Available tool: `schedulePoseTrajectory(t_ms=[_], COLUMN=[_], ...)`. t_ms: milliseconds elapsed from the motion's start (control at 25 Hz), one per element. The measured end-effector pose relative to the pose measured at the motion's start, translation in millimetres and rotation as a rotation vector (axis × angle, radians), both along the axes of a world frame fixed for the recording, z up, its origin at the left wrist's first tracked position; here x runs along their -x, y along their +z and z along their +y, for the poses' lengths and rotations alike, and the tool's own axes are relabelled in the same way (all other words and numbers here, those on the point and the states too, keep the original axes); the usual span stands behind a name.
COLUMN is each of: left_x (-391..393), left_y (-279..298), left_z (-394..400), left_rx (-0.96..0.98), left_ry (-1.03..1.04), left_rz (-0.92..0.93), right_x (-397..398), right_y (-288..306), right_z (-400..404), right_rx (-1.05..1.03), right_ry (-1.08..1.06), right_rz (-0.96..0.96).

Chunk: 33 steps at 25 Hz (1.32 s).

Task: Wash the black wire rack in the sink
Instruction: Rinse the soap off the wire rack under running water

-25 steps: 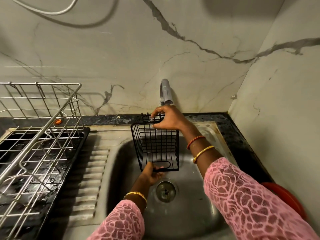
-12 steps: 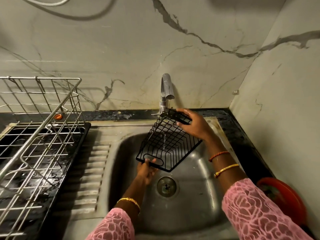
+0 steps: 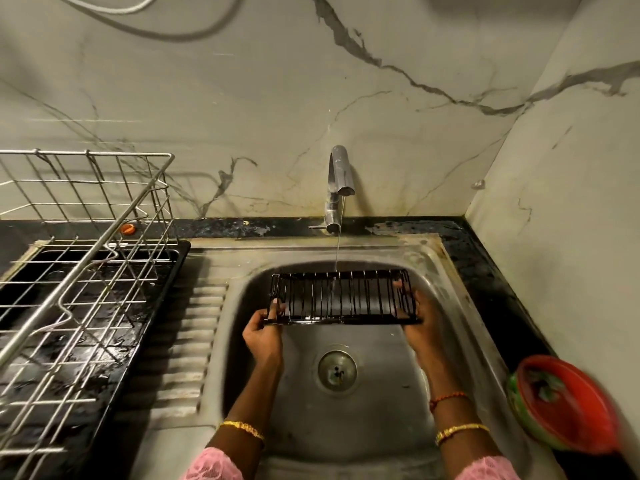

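Fingers of both hands grip the black wire rack (image 3: pixel 341 296) by its ends, level beneath the tap's stream.

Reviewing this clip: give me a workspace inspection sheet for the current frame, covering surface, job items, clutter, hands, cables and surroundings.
Surface: steel sink with ribbed drainboard, set in a dark counter; drain uncovered.
Job's things: black wire rack held level over the basin; tap running a thin stream onto its back edge.
Clutter: red bowl at the right; steel dish rack on a black tray at the left.
Hands: left hand grips the rack's left end, right hand its right end.
Cables: white cable on the wall, top left.
Surroundings: marble-patterned wall, corner at the right.
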State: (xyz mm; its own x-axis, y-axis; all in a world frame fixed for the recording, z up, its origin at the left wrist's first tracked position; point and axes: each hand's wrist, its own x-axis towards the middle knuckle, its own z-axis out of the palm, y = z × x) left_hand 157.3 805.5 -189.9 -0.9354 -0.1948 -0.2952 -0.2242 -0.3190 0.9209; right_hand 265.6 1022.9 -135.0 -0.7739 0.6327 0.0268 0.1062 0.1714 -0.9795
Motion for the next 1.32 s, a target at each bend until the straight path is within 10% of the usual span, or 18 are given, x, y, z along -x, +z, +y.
schedulePoseTrajectory(t_ms=[240, 480, 920, 1320], left_x=[0, 18, 65, 81], left_y=[19, 77, 162, 175], left_z=[-9, 9, 86, 109], left_rx=[0.075, 0.687, 0.865, 1.047], left_ry=[0.064, -0.100, -0.978, -1.065], left_rz=[0.130, -0.038, 0.318, 0.494], right_x=[-2, 41, 16, 32], right_y=[-23, -22, -68, -56], right_z=[-21, 12, 1, -34], right_rx=[0.263, 0.499, 0.984, 1.208], right_ry=[-0.186, -0.326, -0.222, -0.217], right_rz=[0.106, -0.174, -0.358, -0.389])
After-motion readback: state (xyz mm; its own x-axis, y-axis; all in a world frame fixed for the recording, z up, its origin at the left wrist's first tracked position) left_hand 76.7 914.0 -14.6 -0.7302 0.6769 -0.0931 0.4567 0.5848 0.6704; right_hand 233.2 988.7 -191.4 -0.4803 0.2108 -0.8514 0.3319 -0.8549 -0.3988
